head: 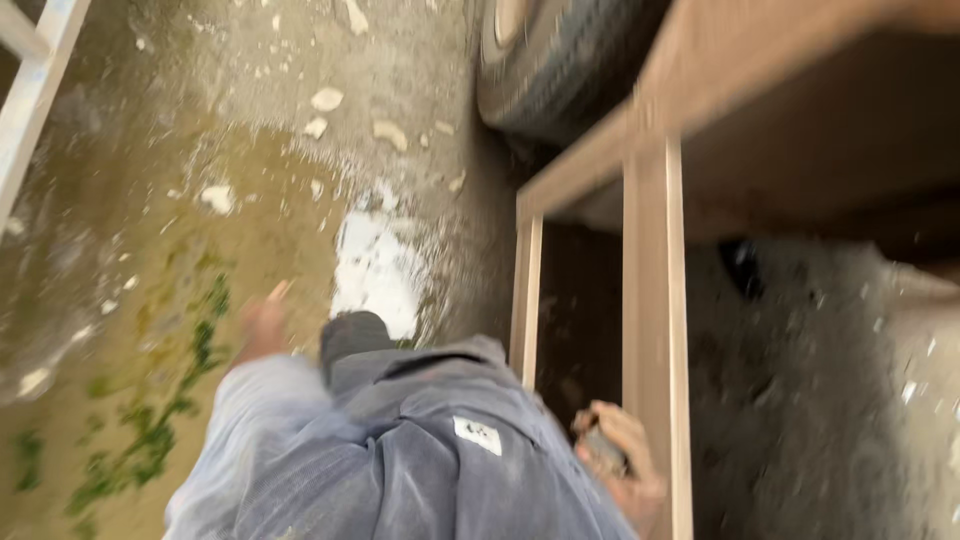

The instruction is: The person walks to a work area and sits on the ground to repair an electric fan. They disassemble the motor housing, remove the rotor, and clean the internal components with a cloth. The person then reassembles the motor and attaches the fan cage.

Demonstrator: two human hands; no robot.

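The view is blurred with motion and looks straight down my body, over grey trousers and a grey shirt. My left hand (262,322) hangs out from a pale grey sleeve above the wet ground, fingers loosely apart, holding nothing. My right hand (615,462) is low at the right, curled round a small dark object that I cannot identify. It is right beside the upright post (655,330) of a bare wooden frame, close to touching it. My dark shoe (352,335) stands at the edge of a puddle.
A muddy puddle (375,265) with green algae and pale stones covers the ground on the left. A vehicle tyre (560,60) stands at top centre. The wooden frame's top rail (585,160) runs right. A white ladder rail (30,95) leans at top left.
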